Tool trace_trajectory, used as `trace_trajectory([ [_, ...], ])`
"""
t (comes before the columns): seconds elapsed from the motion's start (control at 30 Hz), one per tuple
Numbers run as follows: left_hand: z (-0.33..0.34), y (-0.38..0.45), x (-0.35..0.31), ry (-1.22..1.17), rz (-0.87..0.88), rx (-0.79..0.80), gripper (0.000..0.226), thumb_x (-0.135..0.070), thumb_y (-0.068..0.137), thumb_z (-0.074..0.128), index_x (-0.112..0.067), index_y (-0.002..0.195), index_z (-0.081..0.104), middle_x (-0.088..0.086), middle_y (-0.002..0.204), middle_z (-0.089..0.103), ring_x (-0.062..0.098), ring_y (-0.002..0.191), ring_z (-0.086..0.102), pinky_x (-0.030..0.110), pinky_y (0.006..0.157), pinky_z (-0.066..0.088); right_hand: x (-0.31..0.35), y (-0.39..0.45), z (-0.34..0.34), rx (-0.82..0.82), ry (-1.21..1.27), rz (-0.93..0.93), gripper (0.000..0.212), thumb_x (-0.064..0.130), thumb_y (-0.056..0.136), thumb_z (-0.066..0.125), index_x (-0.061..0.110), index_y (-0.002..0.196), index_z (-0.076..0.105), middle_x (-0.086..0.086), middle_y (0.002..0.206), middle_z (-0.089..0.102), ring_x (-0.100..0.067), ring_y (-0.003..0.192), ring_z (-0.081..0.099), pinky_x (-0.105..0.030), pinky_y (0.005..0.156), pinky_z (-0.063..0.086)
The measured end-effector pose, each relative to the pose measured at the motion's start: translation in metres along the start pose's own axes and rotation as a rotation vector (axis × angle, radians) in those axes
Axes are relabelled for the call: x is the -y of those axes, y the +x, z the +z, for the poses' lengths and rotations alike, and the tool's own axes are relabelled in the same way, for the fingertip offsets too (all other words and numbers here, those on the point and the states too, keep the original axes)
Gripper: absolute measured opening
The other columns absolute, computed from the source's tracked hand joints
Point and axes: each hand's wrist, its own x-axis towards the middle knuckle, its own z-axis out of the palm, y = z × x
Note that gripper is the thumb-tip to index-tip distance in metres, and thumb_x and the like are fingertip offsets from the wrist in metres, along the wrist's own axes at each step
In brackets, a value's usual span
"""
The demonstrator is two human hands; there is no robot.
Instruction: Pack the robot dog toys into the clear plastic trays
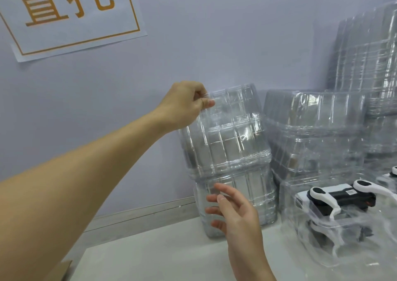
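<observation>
A tall stack of clear plastic trays stands on end against the wall. My left hand pinches the top left corner of the front tray. My right hand hovers with spread, relaxed fingers in front of the stack's lower part, holding nothing. At the right, a black and white robot dog toy lies inside a clear tray on the table. Part of a second toy shows at the right edge.
More stacks of clear trays lean against the wall behind the packed toy, with a taller stack at the far right. A paper sign hangs on the wall. The pale tabletop meets a cardboard edge at the lower left.
</observation>
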Motion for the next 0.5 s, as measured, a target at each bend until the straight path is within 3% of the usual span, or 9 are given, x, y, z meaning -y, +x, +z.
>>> trace_trajectory([
  [0.1, -0.008, 0.001, -0.007, 0.027, 0.027, -0.086, 0.020, -0.024, 0.091, 0.070, -0.004, 0.093, 0.068, 0.011, 0.088, 0.070, 0.025, 0.084, 0.066, 0.032, 0.079, 0.053, 0.000, -0.001, 0.001, 0.002, -0.008, 0.001, 0.024, 0.009, 0.098, 0.054, 0.025, 0.102, 0.072, 0.000, 0.089, 0.076, -0.014, 0.074, 0.069, -0.023, 0.060, 0.050],
  [0.2, -0.021, 0.001, -0.015, 0.045, 0.049, -0.236, 0.021, -0.026, 0.090, 0.071, -0.005, 0.090, 0.068, 0.001, 0.074, 0.061, 0.013, 0.065, 0.052, 0.013, 0.060, 0.041, 0.001, -0.001, 0.002, 0.002, -0.012, -0.007, 0.023, 0.009, 0.098, 0.055, 0.024, 0.103, 0.072, 0.000, 0.089, 0.076, -0.014, 0.075, 0.070, -0.023, 0.060, 0.050],
  [0.37, -0.040, -0.013, -0.016, 0.021, 0.031, -0.379, 0.020, -0.027, 0.089, 0.072, -0.007, 0.088, 0.070, 0.007, 0.083, 0.068, 0.017, 0.075, 0.058, 0.024, 0.069, 0.045, 0.002, -0.002, 0.006, -0.005, -0.002, -0.035, 0.022, 0.010, 0.098, 0.056, 0.025, 0.103, 0.072, 0.000, 0.090, 0.076, -0.016, 0.076, 0.071, -0.022, 0.059, 0.051],
  [0.5, -0.044, -0.034, -0.002, 0.023, -0.026, -0.417, 0.013, -0.023, 0.089, 0.072, -0.010, 0.087, 0.070, -0.003, 0.074, 0.065, 0.008, 0.065, 0.054, 0.013, 0.060, 0.040, 0.004, -0.004, 0.011, -0.009, -0.003, -0.080, 0.021, 0.014, 0.097, 0.058, 0.028, 0.107, 0.069, 0.002, 0.094, 0.076, -0.016, 0.081, 0.073, -0.023, 0.060, 0.053],
])
